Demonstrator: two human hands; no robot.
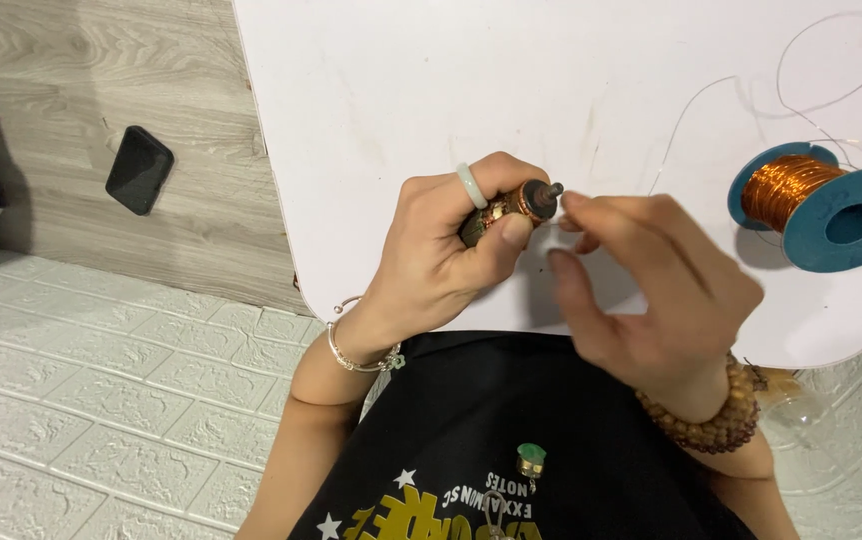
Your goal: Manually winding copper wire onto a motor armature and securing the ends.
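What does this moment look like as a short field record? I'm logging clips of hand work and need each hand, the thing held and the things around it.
left hand: shut around a small motor rotor, its shaft end pointing right
right hand: fingers pinched beside the shaft tip, seemingly on a thin wire, too fine to confirm
spool: blue, wound with copper wire, lying on the white board to the right
loose wire: curls across the board
phone: dark, on the wood floor, left

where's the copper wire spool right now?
In the head view, the copper wire spool lies on its side at the right of the white table, apart from and just beyond the right hand, which sits beside the left hand.
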